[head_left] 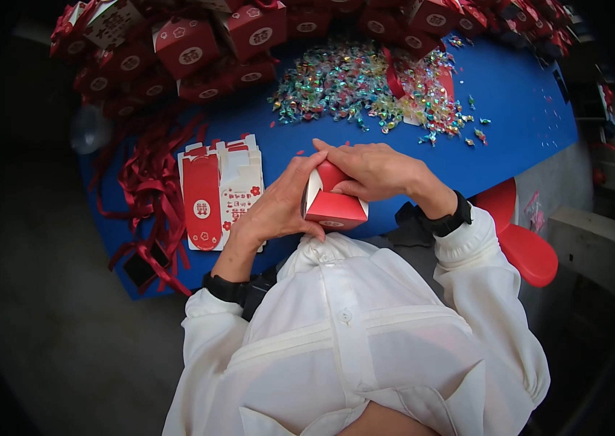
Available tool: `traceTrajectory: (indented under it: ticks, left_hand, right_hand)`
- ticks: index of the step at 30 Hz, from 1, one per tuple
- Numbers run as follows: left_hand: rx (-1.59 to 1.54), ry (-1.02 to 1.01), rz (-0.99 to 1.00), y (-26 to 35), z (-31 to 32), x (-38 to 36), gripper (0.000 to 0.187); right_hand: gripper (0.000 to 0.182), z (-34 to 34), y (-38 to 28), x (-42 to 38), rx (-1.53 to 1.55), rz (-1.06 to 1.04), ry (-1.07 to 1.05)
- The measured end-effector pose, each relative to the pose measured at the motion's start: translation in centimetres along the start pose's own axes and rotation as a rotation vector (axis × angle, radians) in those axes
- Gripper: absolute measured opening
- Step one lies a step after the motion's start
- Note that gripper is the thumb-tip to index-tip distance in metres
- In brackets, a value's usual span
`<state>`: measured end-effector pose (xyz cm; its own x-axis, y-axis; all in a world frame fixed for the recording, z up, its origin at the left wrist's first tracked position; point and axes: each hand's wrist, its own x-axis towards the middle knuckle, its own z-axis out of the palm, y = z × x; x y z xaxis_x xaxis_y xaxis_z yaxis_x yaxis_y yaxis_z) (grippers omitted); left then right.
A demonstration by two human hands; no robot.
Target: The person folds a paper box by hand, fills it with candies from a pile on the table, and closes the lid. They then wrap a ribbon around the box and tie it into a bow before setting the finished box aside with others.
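Note:
Close to my body, at the table's near edge, both hands are on a small red box (338, 206) with white inner sides. My left hand (283, 201) grips its left side, thumb at the lower edge. My right hand (376, 171) curls over its top, with fingers at a red flap. Left of the box lies a stack of flat red and white box blanks (202, 196). A heap of shiny wrapped candies (344, 80) is spread beyond my hands.
The blue table (511, 109) carries a tangle of dark red ribbons (149, 182) at left. Finished-looking red boxes (185, 52) are piled along the back. A clear round object (91, 129) stands at the left edge. A red stool (529, 258) is at right.

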<state>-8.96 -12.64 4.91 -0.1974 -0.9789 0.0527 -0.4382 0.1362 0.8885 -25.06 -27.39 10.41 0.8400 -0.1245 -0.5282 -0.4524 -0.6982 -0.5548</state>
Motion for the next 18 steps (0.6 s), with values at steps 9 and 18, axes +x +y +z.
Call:
traceTrajectory:
  ticks: [9,18]
  left_hand:
    - [-0.181,0.074,-0.081,-0.1,0.8,-0.5,0.117]
    - [-0.722,0.313,-0.288,-1.5,1.0,-1.1,0.090]
  right_hand:
    - [0.065,1.4,0.2,0.1,0.073,-0.110,0.123]
    - [0.056,2.2,3.6,-0.6,1.094,-0.187,0.408]
